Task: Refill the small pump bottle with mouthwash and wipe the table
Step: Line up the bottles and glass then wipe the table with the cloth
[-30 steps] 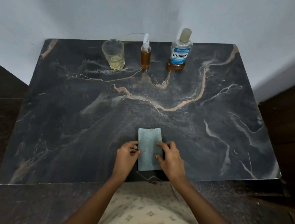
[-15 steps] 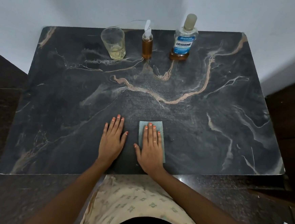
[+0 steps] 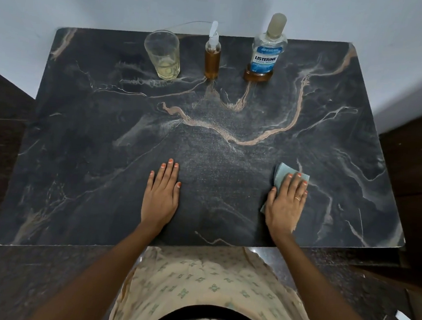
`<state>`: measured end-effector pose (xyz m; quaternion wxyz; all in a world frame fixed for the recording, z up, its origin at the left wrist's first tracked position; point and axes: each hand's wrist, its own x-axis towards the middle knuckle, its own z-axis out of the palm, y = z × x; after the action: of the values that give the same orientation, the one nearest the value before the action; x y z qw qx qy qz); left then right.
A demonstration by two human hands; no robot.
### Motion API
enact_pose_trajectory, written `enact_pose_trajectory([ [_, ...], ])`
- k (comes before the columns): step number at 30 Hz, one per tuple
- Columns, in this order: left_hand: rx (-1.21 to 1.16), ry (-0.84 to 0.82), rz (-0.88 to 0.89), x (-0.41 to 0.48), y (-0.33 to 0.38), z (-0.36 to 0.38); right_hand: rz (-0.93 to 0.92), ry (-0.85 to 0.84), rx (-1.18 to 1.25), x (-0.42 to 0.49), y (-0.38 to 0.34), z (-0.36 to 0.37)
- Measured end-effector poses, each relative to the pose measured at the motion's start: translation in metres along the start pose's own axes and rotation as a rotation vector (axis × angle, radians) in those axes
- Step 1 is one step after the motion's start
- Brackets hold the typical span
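Observation:
A small pump bottle [image 3: 212,59] full of amber liquid stands at the back of the dark marble table [image 3: 106,126]. Right of it stands a clear mouthwash bottle [image 3: 266,50] with a blue label and a little amber liquid at its bottom. My right hand [image 3: 286,203] lies flat with straight fingers on a pale blue-green cloth [image 3: 281,173], pressing it to the table near the front right. My left hand [image 3: 162,191] rests flat and empty on the table near the front middle.
A clear glass [image 3: 162,55] with a little yellowish liquid stands at the back left of the pump bottle. A white wall runs behind the table. Dark furniture [image 3: 416,163] flanks the table's right side.
My right hand has slid the cloth to the right across the table, from the front middle to the front right. My left hand has stayed flat near the front middle.

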<state>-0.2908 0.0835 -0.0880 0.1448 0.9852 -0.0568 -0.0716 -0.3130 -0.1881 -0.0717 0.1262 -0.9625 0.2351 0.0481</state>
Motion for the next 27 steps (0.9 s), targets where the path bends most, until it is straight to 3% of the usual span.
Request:
enact_pose_trajectory([
  [4, 0.009, 0.002, 0.001, 0.000, -0.001, 0.001, -0.063, 0.013, 0.027, -0.004, -0.016, 0.004],
  [10, 0.018, 0.007, 0.007, 0.001, 0.000, 0.001, -0.443, -0.151, 0.004, -0.046, -0.089, 0.023],
  [14, 0.008, 0.012, 0.016, 0.000, 0.001, -0.001, -0.616, -0.155, -0.098, -0.069, -0.110, 0.028],
  [21, -0.015, 0.023, -0.009, -0.003, -0.001, -0.002, -0.552, -0.164, -0.105, -0.062, -0.055, 0.018],
  [27, -0.001, 0.018, 0.003, -0.013, -0.013, -0.001, -0.235, -0.051, -0.049, -0.013, 0.023, -0.005],
])
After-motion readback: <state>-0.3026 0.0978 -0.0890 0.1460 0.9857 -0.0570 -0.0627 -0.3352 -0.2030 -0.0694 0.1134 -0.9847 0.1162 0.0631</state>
